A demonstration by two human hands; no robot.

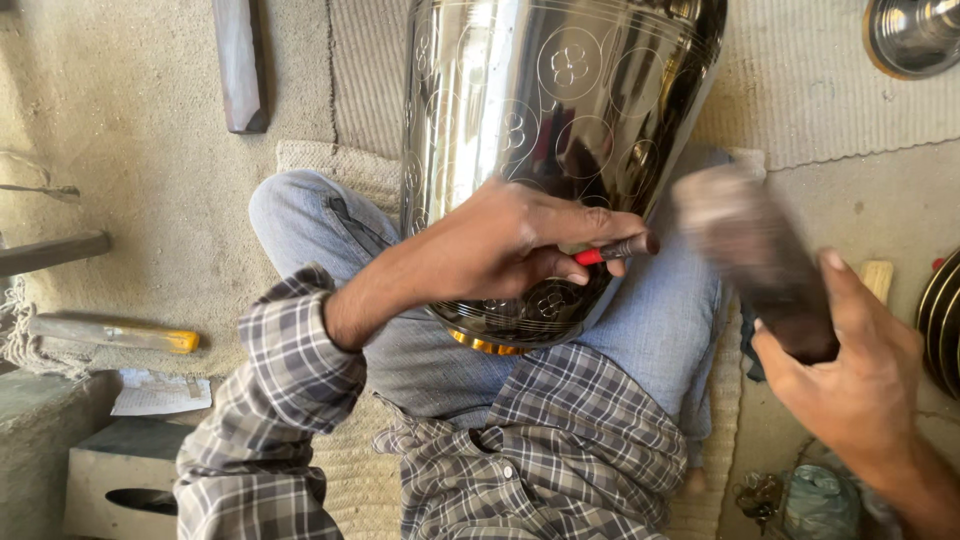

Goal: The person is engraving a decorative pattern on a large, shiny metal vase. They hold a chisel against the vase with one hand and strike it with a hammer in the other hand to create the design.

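Observation:
A large shiny metal vessel [540,110] engraved with circles and flower patterns lies across my lap, its brass-coloured rim toward me. My left hand [510,245] rests on its side and is shut on a small chisel-like punch [620,248] with a red band, its tip pointing right. My right hand [850,370] grips a dark wooden mallet [750,260], blurred with motion, close to the right of the punch's end.
A dark wooden block [240,65] lies on the floor at the top left. A yellow-handled tool [120,335] lies at the left. A metal dish [915,35] sits at the top right. Stacked metal rims [940,320] show at the right edge. A woven mat [340,165] lies under me.

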